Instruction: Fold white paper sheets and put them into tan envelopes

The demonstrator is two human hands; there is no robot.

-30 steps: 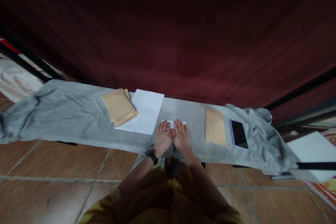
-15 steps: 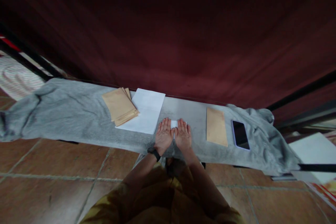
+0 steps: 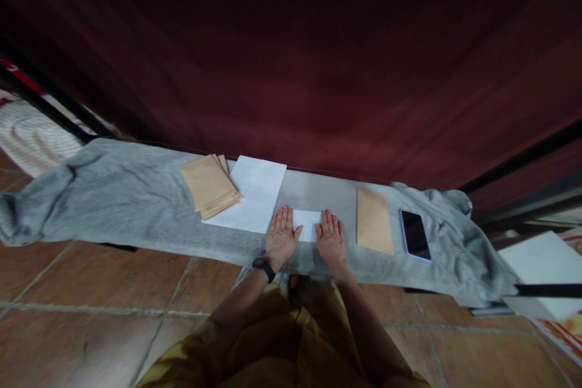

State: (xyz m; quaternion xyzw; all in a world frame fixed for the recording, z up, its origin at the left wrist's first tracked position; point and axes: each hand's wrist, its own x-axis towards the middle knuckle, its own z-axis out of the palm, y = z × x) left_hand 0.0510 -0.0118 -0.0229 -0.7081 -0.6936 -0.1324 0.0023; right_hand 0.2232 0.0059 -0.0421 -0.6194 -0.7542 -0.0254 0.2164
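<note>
A small folded white paper (image 3: 307, 222) lies on the grey cloth (image 3: 136, 206) in front of me. My left hand (image 3: 280, 236), with a black watch on its wrist, rests flat on the paper's left end, fingers stretched out. My right hand (image 3: 331, 237) lies flat on the paper's right end, fingers also stretched out. Neither hand grips anything. The middle of the paper shows between the two hands.
A stack of brown envelopes (image 3: 209, 185) partly covers a sheet of white paper (image 3: 251, 192) to the left. A single brown envelope (image 3: 374, 220) and a dark phone (image 3: 413, 234) lie to the right. A dark red curtain (image 3: 318, 73) hangs behind. Tiled floor (image 3: 91, 303) lies below.
My hands, side by side over the folded paper a second ago, have slid apart, the right hand further right. More of the white paper now shows between them.
</note>
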